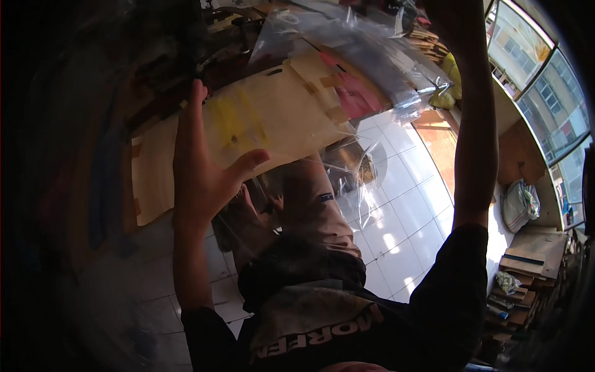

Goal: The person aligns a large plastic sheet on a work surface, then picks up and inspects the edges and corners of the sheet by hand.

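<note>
My left hand is raised over a long tan board, its thumb spread from the upright fingers and nothing in its grasp. Whether it touches the board I cannot tell. Yellow strips mark the board's middle, brown tape patches sit near its ends, and a pink piece lies at its right end. My right arm reaches far up to the top edge, where my right hand is dark and cut off, so its fingers are hidden. Close to it lies a crumpled clear plastic sheet.
My legs are under the board, above a white tiled floor. At the right stand a stuffed white bag and a stack of brown boards below windows. A yellow bag is at the upper right. The left side is very dark.
</note>
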Tool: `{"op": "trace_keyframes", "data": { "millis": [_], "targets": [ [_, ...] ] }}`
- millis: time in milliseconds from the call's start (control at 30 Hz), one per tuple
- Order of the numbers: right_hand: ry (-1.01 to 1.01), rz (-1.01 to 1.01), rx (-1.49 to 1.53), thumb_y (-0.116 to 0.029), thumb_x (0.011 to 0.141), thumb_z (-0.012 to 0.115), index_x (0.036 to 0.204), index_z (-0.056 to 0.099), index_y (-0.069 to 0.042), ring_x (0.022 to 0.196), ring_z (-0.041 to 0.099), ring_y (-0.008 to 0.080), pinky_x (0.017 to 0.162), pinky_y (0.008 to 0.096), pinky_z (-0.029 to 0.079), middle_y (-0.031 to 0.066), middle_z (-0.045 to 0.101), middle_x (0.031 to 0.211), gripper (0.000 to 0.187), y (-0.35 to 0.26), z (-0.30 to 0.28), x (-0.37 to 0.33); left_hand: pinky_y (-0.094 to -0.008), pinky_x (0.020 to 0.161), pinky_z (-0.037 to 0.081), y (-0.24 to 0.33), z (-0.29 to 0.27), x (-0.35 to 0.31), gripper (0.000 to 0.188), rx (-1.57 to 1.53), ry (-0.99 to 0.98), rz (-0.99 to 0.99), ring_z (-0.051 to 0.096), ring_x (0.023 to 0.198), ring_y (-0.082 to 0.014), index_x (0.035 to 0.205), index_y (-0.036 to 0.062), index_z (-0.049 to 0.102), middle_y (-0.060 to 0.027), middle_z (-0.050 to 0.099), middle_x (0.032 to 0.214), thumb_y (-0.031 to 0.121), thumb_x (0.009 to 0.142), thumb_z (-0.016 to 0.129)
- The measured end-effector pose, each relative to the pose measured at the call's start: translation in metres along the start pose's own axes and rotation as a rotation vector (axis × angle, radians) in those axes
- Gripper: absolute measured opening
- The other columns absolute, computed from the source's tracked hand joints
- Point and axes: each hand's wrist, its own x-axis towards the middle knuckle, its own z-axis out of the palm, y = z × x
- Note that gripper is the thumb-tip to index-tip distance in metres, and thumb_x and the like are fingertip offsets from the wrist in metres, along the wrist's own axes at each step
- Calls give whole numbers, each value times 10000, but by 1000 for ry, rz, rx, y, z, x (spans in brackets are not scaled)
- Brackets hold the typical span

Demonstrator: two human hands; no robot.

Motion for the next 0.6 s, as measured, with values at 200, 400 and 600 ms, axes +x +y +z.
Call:
{"op": "trace_keyframes", "data": {
  "millis": [200, 400, 600],
  "targets": [
    [2, -190, -24, -48, 844, 624, 1142, 571, -46, 689, 600, 95, 557, 193, 481, 81, 630, 1039, 303, -40, 16, -16, -288, 713, 486, -27, 37, 34, 512, -482, -62, -187, 626, 822, -189, 1149, 40, 551, -96, 639, 868, 184, 711, 772],
    [-495, 174, 651, -335, 916, 513, 970, 630, -16, 979, 598, 294, 859, 441, 471, 187, 613, 1074, 344, -10, -78, -127, -263, 472, 435, -15, 39, 9, 173, -292, 23, 188, 588, 566, -138, 910, 49, 668, -65, 598, 721, 19, 742, 695],
    [20, 1302, 933, -594, 908, 301, 1040, 606, -48, 1111, 522, 290, 984, 469, 366, 181, 577, 1150, 640, 58, -63, -331, -275, 489, 479, 6, 25, -15, 255, -43, -84, 573, 610, 605, -182, 924, 41, 661, -81, 603, 776, -25, 680, 692]
  ]
}}
